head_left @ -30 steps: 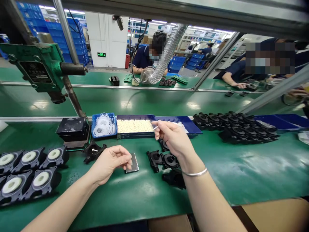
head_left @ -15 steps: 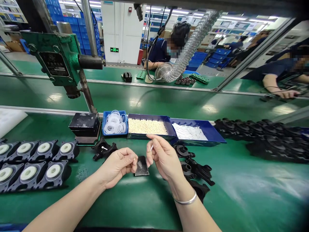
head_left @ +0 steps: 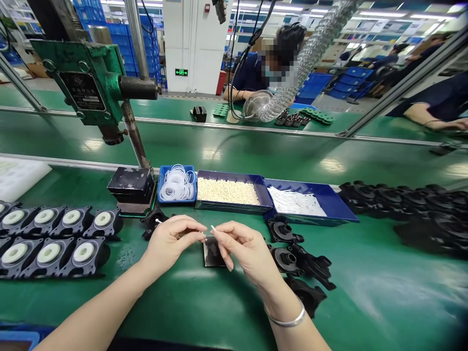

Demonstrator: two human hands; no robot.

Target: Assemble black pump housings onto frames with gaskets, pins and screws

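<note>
My left hand [head_left: 175, 239] pinches a tiny cream piece between thumb and forefinger; the fingertips mostly hide it. Close beside it on the right, my right hand [head_left: 243, 246] holds a short white plastic pin [head_left: 213, 228] in a pinch, its end poking out toward the left fingertips. Whether pin and piece touch I cannot tell. Below both hands lies a small black plate [head_left: 211, 256], partly covered by the right fingers. A black plastic part [head_left: 149, 225] with a white pin in it shows behind my left hand.
Along the back stand a tray of clear rings [head_left: 177, 199], a tray of cream pieces [head_left: 234, 207] and a tray of white pins [head_left: 343, 209]. Black housings [head_left: 287, 258] lie right of my hand. Housings with white rings [head_left: 83, 252] line the left, near a green press [head_left: 84, 87].
My two hands have come closer together, fingertips nearly meeting over the black plate. The white pin now points up toward the left fingertips. The whole view has shifted slightly.
</note>
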